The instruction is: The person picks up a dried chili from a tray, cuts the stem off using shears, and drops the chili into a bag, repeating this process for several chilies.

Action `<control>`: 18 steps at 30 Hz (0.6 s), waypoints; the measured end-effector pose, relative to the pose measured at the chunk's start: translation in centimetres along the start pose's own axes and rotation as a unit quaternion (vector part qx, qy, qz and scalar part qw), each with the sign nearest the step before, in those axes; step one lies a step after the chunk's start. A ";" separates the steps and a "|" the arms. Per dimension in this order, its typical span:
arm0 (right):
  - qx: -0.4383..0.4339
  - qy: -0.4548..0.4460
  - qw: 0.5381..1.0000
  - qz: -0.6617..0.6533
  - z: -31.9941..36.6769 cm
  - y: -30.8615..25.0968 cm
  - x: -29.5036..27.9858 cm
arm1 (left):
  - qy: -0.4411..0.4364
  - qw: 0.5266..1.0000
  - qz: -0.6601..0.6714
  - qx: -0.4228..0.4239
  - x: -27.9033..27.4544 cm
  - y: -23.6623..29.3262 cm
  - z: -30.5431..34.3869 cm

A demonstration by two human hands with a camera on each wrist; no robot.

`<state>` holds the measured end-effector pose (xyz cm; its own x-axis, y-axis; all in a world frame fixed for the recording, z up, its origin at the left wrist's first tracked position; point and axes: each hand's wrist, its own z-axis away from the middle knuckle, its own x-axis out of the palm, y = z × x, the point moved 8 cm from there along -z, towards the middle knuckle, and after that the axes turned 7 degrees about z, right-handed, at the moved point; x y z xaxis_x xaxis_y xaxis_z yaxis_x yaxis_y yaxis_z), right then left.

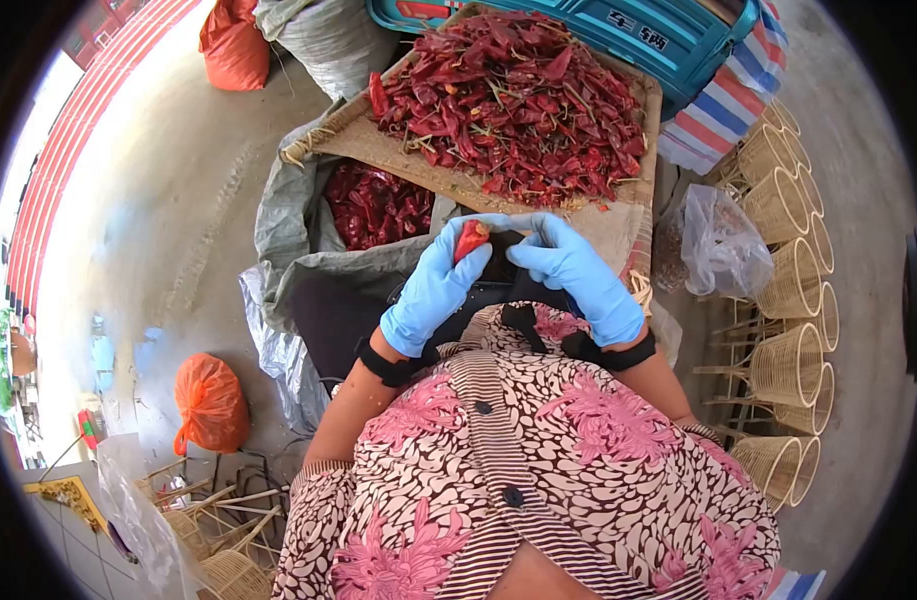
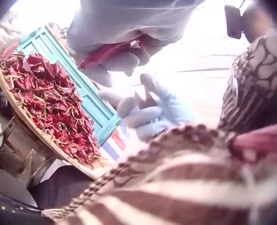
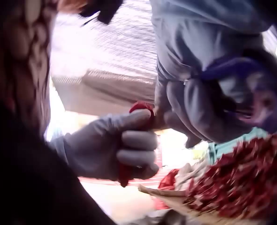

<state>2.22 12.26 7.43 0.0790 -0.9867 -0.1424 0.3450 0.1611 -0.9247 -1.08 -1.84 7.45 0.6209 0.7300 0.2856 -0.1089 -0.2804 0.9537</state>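
In the head view, my gloved left hand [image 1: 434,285] grips a dried red chili [image 1: 470,240], its stem end up between thumb and fingers. The left wrist view shows the same chili [image 2: 105,54] lying along the curled fingers. Close to it, my gloved right hand [image 1: 577,268] has its fingertips near the chili's stem end. In the right wrist view a curved blue-purple loop, like a handle [image 3: 232,63], runs round the curled fingers of that hand; I cannot tell what tool it belongs to. Both hands are above the lap, before a tray [image 1: 379,130] heaped with dried chilies [image 1: 519,110].
A grey-green sack [image 1: 279,235] holding red chilies [image 1: 379,205] stands open at the left, below the tray. Behind is a teal crate [image 1: 669,45]. Wicker baskets [image 1: 804,365] line the right. A clear plastic bag [image 1: 724,240] and an orange bag [image 1: 212,400] flank the person.
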 end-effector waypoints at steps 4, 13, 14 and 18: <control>0.025 -0.041 0.998 -0.040 0.6 2.0 -1.7 | -0.012 0.997 0.020 0.074 0.7 3.1 0.7; -0.311 0.060 0.926 0.204 6.4 -8.8 0.3 | -0.037 0.972 -0.116 0.199 1.4 7.9 2.5; -0.292 0.070 0.920 0.253 6.7 -8.6 0.1 | -0.026 0.972 -0.116 0.204 1.2 8.0 2.7; -0.337 0.084 0.866 0.358 7.2 -10.1 0.2 | -0.008 0.954 -0.166 0.248 0.6 7.9 2.3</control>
<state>5.51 10.56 19.28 -0.1098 -0.6378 -0.7624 -0.3661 0.7390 -0.5655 0.19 -5.10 14.97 0.5697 0.8213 -0.0302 0.4746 -0.2988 0.8279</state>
